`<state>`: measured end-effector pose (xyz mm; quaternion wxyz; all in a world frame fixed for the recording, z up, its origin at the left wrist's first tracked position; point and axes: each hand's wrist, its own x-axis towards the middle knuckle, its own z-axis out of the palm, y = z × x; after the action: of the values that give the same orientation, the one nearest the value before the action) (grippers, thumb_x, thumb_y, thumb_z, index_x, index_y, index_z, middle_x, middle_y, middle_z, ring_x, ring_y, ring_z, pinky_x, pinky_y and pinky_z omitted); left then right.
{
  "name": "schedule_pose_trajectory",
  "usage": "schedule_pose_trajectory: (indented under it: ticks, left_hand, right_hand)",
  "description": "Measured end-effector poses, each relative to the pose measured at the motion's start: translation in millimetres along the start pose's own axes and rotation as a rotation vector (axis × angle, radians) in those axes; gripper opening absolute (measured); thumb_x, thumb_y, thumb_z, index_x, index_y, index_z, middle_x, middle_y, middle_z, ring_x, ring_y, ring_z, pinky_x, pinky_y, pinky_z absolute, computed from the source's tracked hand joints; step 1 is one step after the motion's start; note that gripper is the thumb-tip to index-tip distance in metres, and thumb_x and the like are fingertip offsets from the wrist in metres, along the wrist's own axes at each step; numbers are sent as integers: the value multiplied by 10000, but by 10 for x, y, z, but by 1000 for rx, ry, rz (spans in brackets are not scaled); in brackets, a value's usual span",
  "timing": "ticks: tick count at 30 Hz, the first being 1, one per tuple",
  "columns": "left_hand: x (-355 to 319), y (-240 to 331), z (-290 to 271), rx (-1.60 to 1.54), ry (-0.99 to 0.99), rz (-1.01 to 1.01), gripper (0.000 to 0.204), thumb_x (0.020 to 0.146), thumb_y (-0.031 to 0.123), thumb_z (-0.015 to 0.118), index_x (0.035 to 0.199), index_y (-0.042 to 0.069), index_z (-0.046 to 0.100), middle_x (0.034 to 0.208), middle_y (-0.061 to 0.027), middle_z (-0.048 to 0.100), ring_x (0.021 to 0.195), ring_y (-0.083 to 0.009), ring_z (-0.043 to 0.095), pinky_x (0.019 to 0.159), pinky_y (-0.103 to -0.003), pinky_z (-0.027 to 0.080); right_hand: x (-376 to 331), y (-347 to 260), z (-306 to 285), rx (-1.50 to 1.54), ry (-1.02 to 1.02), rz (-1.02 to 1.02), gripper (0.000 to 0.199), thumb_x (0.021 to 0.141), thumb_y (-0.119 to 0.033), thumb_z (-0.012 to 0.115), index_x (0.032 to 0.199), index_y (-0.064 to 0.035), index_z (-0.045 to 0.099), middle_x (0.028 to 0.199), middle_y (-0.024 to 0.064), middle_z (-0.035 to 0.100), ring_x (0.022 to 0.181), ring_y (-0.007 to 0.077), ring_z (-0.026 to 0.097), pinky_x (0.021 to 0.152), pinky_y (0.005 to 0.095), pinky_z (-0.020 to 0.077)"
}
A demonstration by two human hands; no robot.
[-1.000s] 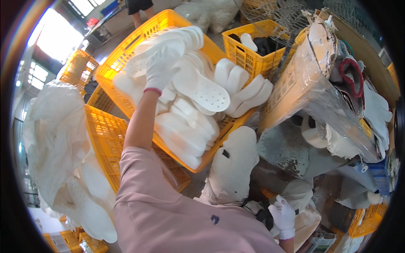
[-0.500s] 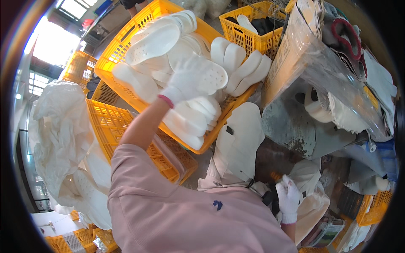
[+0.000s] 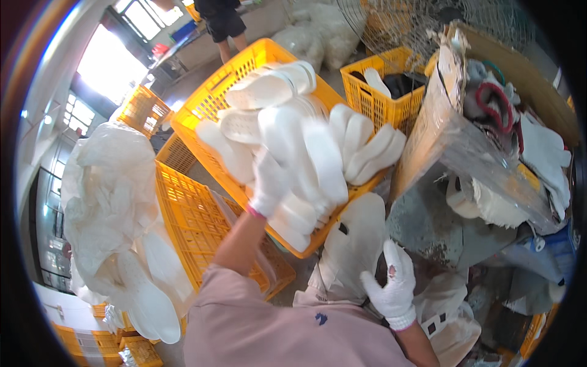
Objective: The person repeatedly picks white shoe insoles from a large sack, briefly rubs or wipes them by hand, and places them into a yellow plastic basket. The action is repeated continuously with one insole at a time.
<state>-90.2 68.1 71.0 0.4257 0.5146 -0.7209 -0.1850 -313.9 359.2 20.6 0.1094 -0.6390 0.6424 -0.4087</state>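
My left hand (image 3: pixel 269 182), in a white glove, is closed on white shoe insoles (image 3: pixel 306 153) above a yellow crate (image 3: pixel 191 142). Motion smears these insoles, so how many I hold is unclear. More white insoles (image 3: pixel 260 90) are stacked beneath and around them in the crate, some with small holes. My right hand (image 3: pixel 391 286), gloved in white with a worn patch, is raised beside my light trouser leg (image 3: pixel 358 235). Its thumb and fingers are apart, with nothing between them.
A smaller yellow crate (image 3: pixel 382 104) with dark pieces stands behind. Right of me is a cardboard box (image 3: pixel 422 137) holding gloves and cloth. Left are a yellow crate (image 3: pixel 189 214) and a white plastic bag (image 3: pixel 110 183). A person (image 3: pixel 223 24) stands far back.
My left hand now holds insoles lifted from the crate. My right hand has come up from beside my leg and spread its fingers. The view has shifted.
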Motion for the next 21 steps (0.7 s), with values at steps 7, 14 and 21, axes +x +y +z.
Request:
schedule_pose_trajectory:
  ticks: [7, 14, 21]
  left_hand:
    - [-992, 587, -160, -255, -132, 142, 539, 794, 138, 862, 1273, -9, 663, 1126, -139, 749, 976, -214, 736, 870, -375, 584]
    - [-39, -240, -471, -558, 58, -344, 455, 884, 162, 755, 1284, -34, 658, 1134, -86, 713, 1048, -204, 690, 912, -356, 573]
    - [1040, -881, -443, 333, 418, -338, 493, 956, 315, 736, 1279, -49, 660, 1232, -193, 689, 1060, -281, 696, 966, -440, 557]
  right_hand:
    - [1057, -511, 286, 234, 117, -131, 1003, 683, -352, 959, 1495, 4, 490, 1527, 246, 465, 1410, 439, 484, 1196, 488, 405]
    - [477, -233, -100, 465, 159, 83, 620, 884, -255, 670, 1424, 32, 567, 1350, 198, 634, 1271, 397, 628, 1093, 514, 515]
    - [-759, 397, -346, 1361, 567, 931, 683, 909, -249, 611, 1536, -20, 465, 1422, 177, 601, 1296, 343, 619, 1116, 499, 513]
